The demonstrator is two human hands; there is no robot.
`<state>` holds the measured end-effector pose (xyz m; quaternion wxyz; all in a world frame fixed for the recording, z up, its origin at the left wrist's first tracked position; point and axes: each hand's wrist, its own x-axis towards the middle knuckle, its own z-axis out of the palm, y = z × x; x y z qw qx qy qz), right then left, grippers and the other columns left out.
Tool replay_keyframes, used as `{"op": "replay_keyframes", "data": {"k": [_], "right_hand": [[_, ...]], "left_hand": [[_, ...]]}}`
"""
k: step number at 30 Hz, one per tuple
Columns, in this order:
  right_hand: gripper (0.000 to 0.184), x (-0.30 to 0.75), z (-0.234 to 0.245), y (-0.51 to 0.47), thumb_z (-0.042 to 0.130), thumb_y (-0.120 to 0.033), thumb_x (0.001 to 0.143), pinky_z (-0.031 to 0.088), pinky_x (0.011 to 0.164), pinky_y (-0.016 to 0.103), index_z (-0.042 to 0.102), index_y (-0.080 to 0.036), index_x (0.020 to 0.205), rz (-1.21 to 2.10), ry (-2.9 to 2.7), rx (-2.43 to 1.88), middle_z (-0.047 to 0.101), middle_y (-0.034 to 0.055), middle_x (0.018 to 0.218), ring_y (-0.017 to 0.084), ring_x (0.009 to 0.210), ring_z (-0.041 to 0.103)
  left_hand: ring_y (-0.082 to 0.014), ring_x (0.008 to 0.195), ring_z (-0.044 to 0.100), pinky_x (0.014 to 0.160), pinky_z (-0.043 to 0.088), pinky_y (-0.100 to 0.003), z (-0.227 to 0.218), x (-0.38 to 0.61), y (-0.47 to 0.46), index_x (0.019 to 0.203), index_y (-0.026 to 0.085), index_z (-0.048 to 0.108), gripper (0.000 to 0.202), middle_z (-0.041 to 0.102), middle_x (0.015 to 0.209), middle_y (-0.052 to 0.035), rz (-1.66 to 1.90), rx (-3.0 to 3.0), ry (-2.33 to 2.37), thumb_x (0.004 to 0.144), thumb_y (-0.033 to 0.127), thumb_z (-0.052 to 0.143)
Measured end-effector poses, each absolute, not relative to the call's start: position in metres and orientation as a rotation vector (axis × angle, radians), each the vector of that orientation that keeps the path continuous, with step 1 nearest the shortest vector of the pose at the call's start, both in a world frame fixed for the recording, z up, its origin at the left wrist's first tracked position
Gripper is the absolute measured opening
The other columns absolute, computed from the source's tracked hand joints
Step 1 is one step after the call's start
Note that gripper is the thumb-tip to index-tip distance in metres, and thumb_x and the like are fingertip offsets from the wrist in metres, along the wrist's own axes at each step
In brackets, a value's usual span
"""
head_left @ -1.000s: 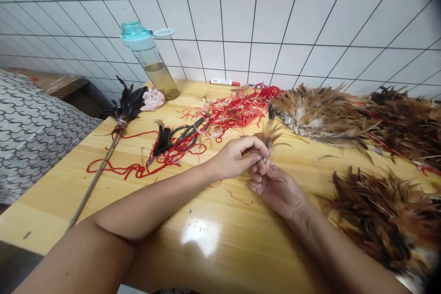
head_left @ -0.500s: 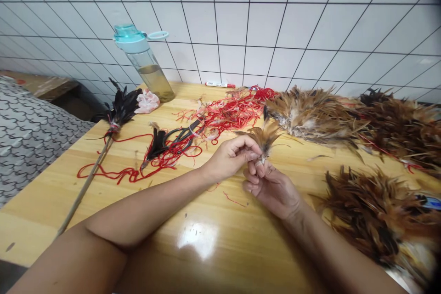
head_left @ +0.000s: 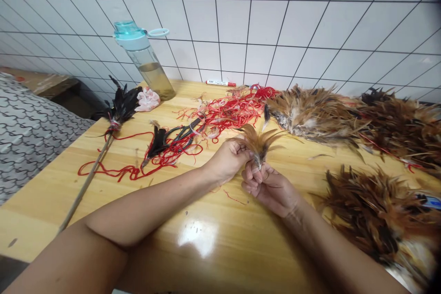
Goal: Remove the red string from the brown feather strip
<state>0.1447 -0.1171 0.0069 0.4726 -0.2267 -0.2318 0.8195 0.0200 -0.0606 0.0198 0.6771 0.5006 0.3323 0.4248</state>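
Note:
My right hand (head_left: pixel 270 186) is closed, pinching the pale quill ends of a small bunch of brown feathers (head_left: pixel 262 144) above the table. The feathers fan upward from its fingertips. My left hand (head_left: pixel 229 161) is at the left side of the bunch, its fingers curled against the feathers and partly hidden by them. Beyond the hands lies a tangle of red string (head_left: pixel 237 110). A larger pile of brown feathers (head_left: pixel 317 112) lies behind the bunch, to the right.
Scissors (head_left: pixel 182 138) lie amid red string at left, beside a black feather tuft (head_left: pixel 158 142). A stick (head_left: pixel 86 188) with black feathers (head_left: pixel 120 103) tied to it rests further left. A water bottle (head_left: pixel 151 66) and red marker (head_left: pixel 220 83) are near the wall. More feathers (head_left: pixel 379 211) lie at right.
My left hand has shifted a little left, away from the quill ends, to the side of the feathers. The bunch now shows as a wider fan, still in my right fingertips.

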Motion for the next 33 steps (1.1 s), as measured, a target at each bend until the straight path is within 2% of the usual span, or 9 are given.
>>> {"op": "replay_keyframes", "data": {"k": [4, 12, 19, 25, 31, 33], "right_hand": [[0.029, 0.1446, 0.0066, -0.1177, 0.078, -0.03, 0.069, 0.032, 0.056, 0.023, 0.056, -0.016, 0.059, 1.998, -0.58, -0.569, 0.051, -0.0017, 0.066, 0.008, 0.056, 0.036], [0.025, 0.1475, 0.0088, -0.1167, 0.076, -0.024, 0.069, 0.035, 0.057, 0.023, 0.054, -0.016, 0.06, 1.989, -0.436, -0.535, 0.05, -0.0017, 0.07, 0.008, 0.059, 0.038], [0.019, 0.1461, 0.0057, -0.1162, 0.072, -0.02, 0.07, 0.037, 0.056, 0.021, 0.054, -0.017, 0.063, 1.875, -0.352, -0.588, 0.053, -0.0001, 0.082, 0.01, 0.07, 0.046], [0.017, 0.1449, 0.006, -0.1167, 0.074, -0.021, 0.068, 0.038, 0.056, 0.022, 0.059, -0.02, 0.075, 1.883, -0.269, -0.582, 0.051, -0.0026, 0.072, 0.01, 0.065, 0.045], [0.017, 0.1429, 0.0083, -0.1191, 0.072, -0.022, 0.071, 0.036, 0.056, 0.023, 0.055, -0.018, 0.07, 1.918, -0.295, -0.552, 0.048, -0.0032, 0.067, 0.009, 0.058, 0.04], [0.016, 0.1424, 0.0079, -0.1195, 0.071, -0.022, 0.072, 0.036, 0.055, 0.022, 0.056, -0.019, 0.073, 1.914, -0.287, -0.548, 0.048, -0.0032, 0.067, 0.009, 0.058, 0.039]], "left_hand": [[-0.0079, 0.056, 0.058, 0.056, 0.047, -0.019, 0.0225, 0.0185, -0.0602, 0.074, 0.014, 0.055, 0.011, 0.061, 0.061, 0.0011, 0.935, 1.187, 0.766, 0.076, 0.018, 0.065], [-0.0075, 0.052, 0.058, 0.051, 0.046, -0.019, 0.0295, 0.0127, -0.0639, 0.083, 0.015, 0.05, 0.014, 0.06, 0.066, 0.0023, 0.912, 1.331, 0.688, 0.082, 0.025, 0.059], [-0.0071, 0.051, 0.054, 0.05, 0.047, -0.02, 0.0252, 0.0163, -0.0697, 0.093, 0.017, 0.049, 0.014, 0.057, 0.066, 0.0038, 0.955, 1.35, 0.748, 0.086, 0.029, 0.055], [-0.0102, 0.073, 0.058, 0.066, 0.048, -0.022, 0.0227, 0.0132, -0.069, 0.092, 0.017, 0.052, 0.009, 0.059, 0.081, -0.0014, 1.121, 1.748, 0.744, 0.087, 0.024, 0.054], [-0.0105, 0.076, 0.06, 0.068, 0.049, -0.022, 0.0242, 0.0126, -0.0696, 0.097, 0.017, 0.053, 0.012, 0.06, 0.085, -0.0023, 1.108, 1.759, 0.711, 0.087, 0.023, 0.055], [-0.0096, 0.069, 0.06, 0.065, 0.049, -0.021, 0.0262, 0.0129, -0.0701, 0.098, 0.018, 0.056, 0.012, 0.062, 0.082, -0.0019, 1.058, 1.741, 0.712, 0.087, 0.024, 0.054]]}}
